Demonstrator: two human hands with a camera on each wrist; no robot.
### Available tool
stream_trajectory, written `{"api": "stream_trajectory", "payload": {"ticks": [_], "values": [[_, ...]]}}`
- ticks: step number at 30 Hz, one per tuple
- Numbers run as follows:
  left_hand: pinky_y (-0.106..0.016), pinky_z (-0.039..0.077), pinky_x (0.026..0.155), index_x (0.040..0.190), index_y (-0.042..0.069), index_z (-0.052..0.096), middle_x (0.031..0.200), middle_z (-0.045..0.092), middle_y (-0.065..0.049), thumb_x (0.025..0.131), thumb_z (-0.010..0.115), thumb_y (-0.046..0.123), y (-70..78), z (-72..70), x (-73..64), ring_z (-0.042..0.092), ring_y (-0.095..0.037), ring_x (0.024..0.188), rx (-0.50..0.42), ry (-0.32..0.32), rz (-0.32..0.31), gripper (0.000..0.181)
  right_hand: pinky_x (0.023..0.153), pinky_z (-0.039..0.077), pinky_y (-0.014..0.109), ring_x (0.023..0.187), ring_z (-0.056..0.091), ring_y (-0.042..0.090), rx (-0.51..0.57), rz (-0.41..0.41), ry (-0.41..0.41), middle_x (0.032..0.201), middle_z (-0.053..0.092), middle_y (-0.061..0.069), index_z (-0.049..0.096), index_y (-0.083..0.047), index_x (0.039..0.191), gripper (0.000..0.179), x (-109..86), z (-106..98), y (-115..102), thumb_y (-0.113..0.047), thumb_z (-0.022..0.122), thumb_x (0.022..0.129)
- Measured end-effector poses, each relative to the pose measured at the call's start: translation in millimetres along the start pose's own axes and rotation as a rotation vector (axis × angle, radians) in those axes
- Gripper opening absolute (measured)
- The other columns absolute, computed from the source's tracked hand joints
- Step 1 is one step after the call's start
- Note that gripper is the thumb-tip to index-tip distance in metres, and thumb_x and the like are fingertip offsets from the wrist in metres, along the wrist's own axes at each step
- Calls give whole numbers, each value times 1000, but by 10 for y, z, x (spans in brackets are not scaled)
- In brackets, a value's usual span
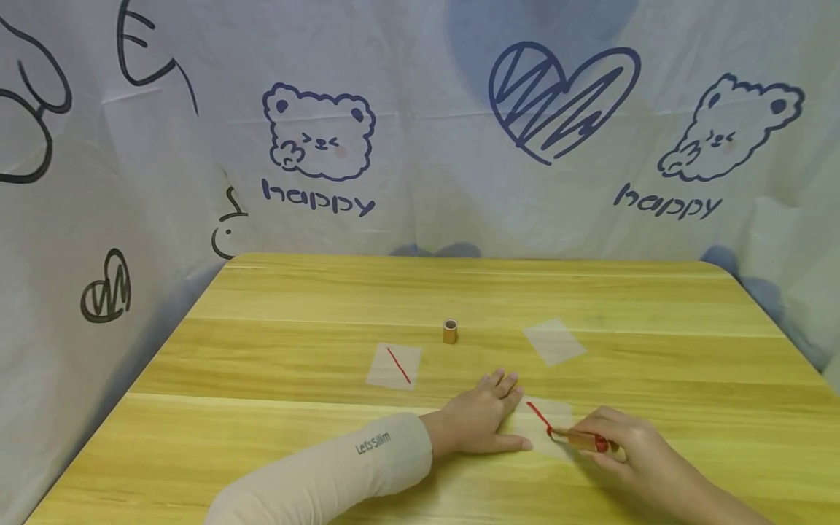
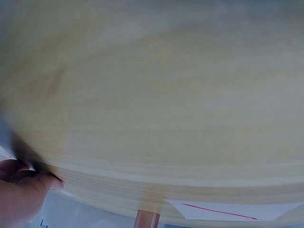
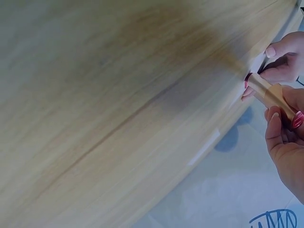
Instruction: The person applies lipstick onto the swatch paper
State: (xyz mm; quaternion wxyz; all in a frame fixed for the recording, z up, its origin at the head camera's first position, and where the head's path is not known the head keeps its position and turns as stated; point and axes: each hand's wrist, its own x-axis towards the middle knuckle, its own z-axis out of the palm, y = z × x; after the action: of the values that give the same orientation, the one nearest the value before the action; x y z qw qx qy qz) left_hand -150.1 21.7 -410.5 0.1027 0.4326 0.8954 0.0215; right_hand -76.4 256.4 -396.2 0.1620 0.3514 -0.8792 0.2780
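My right hand [image 1: 633, 446] grips a brown marker [image 1: 580, 439] with red on its end, its tip down on a square slip of white paper [image 1: 560, 412]. A short red stroke [image 1: 538, 414] runs from the slip's upper left to the tip. Fingers spread, my left hand [image 1: 482, 417] rests at the left side of that slip, thumb over its lower edge. The right wrist view shows the marker [image 3: 270, 97] pinched between thumb and fingers, with the left hand [image 3: 285, 54] beyond it. Upright on the table stands the brown marker cap [image 1: 450, 331], its hollow end up.
Left of the hands lies another slip of paper [image 1: 395, 366] bearing a red diagonal line. A blank slip [image 1: 554, 341] lies farther back on the right. The wooden table [image 1: 275, 350] ends at a white curtain [image 1: 420, 160] printed with bears and hearts.
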Motion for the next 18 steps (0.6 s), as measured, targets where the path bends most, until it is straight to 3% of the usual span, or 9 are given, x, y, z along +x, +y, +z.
{"api": "stream_trajectory", "payload": {"ticks": [18], "values": [[-34,20,117,146,7,28,154,19,-12,91,38,62,6,-3,-2,15,-27,144,-3,-4,-6,79,52,40,11,71,44,-8,6,6,-24,85,64,5,66,-4,96,42,-46,-27,-2,11,77,58]]}}
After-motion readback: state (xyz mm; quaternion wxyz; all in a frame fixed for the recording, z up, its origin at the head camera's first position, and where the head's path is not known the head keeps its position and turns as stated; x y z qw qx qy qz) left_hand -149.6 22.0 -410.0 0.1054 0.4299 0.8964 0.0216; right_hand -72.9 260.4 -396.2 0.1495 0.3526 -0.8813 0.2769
